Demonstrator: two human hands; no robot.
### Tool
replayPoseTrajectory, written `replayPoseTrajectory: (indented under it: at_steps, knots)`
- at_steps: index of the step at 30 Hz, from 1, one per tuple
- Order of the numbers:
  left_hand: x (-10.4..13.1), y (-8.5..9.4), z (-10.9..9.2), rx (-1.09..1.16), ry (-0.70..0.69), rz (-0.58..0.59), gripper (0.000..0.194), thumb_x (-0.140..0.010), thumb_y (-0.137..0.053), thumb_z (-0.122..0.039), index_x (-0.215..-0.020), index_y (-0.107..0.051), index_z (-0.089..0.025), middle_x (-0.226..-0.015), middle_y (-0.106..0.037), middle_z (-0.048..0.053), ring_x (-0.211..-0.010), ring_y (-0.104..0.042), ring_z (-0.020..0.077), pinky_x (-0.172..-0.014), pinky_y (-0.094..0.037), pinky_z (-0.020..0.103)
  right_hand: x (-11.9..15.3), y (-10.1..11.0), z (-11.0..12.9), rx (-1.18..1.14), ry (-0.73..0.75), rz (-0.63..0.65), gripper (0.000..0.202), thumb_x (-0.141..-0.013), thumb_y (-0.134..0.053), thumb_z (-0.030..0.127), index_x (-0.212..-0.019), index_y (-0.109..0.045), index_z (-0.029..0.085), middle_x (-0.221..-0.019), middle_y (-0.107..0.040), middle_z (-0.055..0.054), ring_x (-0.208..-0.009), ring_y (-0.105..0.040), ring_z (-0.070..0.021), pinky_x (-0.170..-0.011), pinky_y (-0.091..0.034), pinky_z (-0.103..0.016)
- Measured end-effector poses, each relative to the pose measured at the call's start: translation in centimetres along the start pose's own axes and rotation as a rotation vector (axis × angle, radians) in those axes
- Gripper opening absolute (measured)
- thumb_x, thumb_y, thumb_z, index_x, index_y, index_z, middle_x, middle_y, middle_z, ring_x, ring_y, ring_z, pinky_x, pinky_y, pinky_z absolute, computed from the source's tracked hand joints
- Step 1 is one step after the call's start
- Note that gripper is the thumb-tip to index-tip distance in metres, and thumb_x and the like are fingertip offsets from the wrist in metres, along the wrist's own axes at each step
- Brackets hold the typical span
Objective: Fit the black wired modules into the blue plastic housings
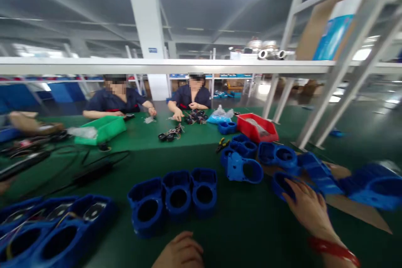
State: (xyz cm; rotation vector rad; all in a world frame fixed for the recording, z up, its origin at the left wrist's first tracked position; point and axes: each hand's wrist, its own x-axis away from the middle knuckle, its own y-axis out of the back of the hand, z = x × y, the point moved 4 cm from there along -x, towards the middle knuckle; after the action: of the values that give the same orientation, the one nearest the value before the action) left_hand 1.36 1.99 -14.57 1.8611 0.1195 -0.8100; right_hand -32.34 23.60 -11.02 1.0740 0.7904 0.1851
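Observation:
My right hand, a red band at its wrist, reaches to the right side of the table and grips a blue plastic housing; its fingers cover part of the housing. My left hand is low in the middle, cut off by the bottom edge, with fingers loosely curled together and nothing visible in them. Just beyond it, three blue housings with round openings stand side by side. At the lower left, more blue housings have round parts and wires inside.
Several blue housings lie at the right, some on cardboard. Beyond are yellow-handled pliers, a red bin and a green bin. Two people work across the table. Metal shelf posts rise at right; a black cabled device lies left.

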Motion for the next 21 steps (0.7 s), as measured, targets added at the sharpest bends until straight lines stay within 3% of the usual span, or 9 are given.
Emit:
replayPoseTrajectory:
  at_steps: [2,5,10,12,16,21]
  knots:
    - [-0.1,-0.3,-0.1,0.031,0.067,0.034,0.023,-0.099,-0.041,-0.034,-0.097,-0.061,-0.024,-0.085,-0.071,-0.004,-0.096,-0.063,0.0098,-0.108,-0.033,0.027,-1.6,-0.2,0.0,-0.055,0.067,-0.041,0.064,-0.081,-0.038,0.058,-0.123,-0.055,0.013,-0.122,-0.058,-0.019,-0.116,-0.050,-0.0398,-0.096,-0.038,-0.061]
    - [-0.9,-0.1,-0.5,0.057,0.164,0.066,0.008,-0.094,-0.054,-0.029,-0.098,-0.060,-0.025,-0.088,-0.070,-0.004,-0.099,-0.062,0.0110,-0.106,-0.033,0.029,-4.5,-1.5,2.3,-0.236,0.171,-0.016,0.071,-0.077,-0.044,0.066,-0.128,-0.050,0.016,-0.124,-0.056,-0.016,-0.117,-0.052,-0.0341,-0.102,-0.038,-0.051]
    - [-1.8,2.2,-1.2,0.037,0.224,-0.081,0.012,-0.092,-0.052,-0.031,-0.094,-0.060,-0.022,-0.082,-0.069,-0.001,-0.090,-0.064,0.0131,-0.095,-0.041,0.031,-7.8,-6.4,4.9,-0.297,-0.075,0.272,0.089,-0.071,-0.037,0.069,-0.131,-0.045,0.005,-0.108,-0.062,-0.023,-0.091,-0.063,-0.0382,-0.085,-0.049,-0.056]
    - [-1.4,3.1,-1.2,0.034,0.279,-0.134,0.013,-0.092,-0.049,-0.028,-0.093,-0.060,-0.021,-0.080,-0.068,0.001,-0.085,-0.064,0.0136,-0.089,-0.044,0.031,-7.8,-7.8,5.1,-0.302,-0.122,0.299,0.084,-0.072,-0.037,0.065,-0.130,-0.047,0.006,-0.104,-0.063,-0.022,-0.084,-0.065,-0.0360,-0.080,-0.052,-0.053]
    - [0.2,4.0,-0.8,0.058,0.377,-0.181,0.013,-0.089,-0.048,-0.021,-0.093,-0.060,-0.019,-0.079,-0.067,0.003,-0.077,-0.063,0.0138,-0.076,-0.047,0.028,-6.7,-8.6,5.0,-0.331,-0.166,0.231,0.063,-0.067,-0.042,0.050,-0.115,-0.058,0.012,-0.110,-0.062,-0.019,-0.097,-0.062,-0.0375,-0.087,-0.049,-0.053]
    - [0.1,5.4,-0.2,0.056,0.387,-0.286,0.014,-0.089,-0.048,-0.021,-0.098,-0.059,-0.019,-0.079,-0.067,0.003,-0.075,-0.063,0.0138,-0.074,-0.047,0.028,-5.5,-8.8,5.8,-0.567,-0.231,0.365,0.053,-0.065,-0.049,0.053,-0.102,-0.064,0.018,-0.101,-0.069,-0.015,-0.097,-0.064,-0.0365,-0.086,-0.052,-0.051]
